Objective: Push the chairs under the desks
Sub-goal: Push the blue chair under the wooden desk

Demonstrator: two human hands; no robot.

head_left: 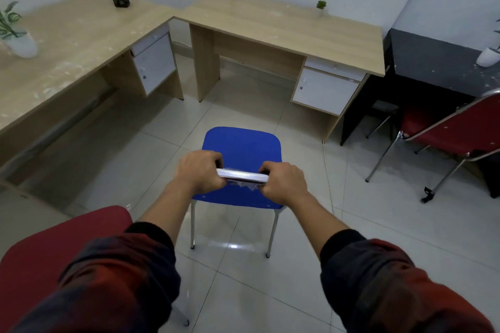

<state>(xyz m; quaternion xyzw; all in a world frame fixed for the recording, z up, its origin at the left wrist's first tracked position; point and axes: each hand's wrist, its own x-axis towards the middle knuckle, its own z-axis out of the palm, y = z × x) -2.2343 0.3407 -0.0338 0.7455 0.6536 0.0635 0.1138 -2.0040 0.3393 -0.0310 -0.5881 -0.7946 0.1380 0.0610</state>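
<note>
A pale tiled floor [311,224] fills the room, with white walls behind. At twelve o'clock stands a wooden bench [284,27] with an open knee space and a white drawer unit at its right; a second wooden bench [67,43] runs along at ten o'clock, a dark bench [438,62] at two. A red folding chair [454,132] sits at three o'clock, a red seat [54,246] at seven. The blue chair [243,146] stands in the middle, well apart from the benches. The left hand [198,170] and right hand [284,184] each have a closed grip on its chrome back rail [242,174]. Best push straight toward twelve o'clock, both hands even, aiming left of the drawers.
</note>
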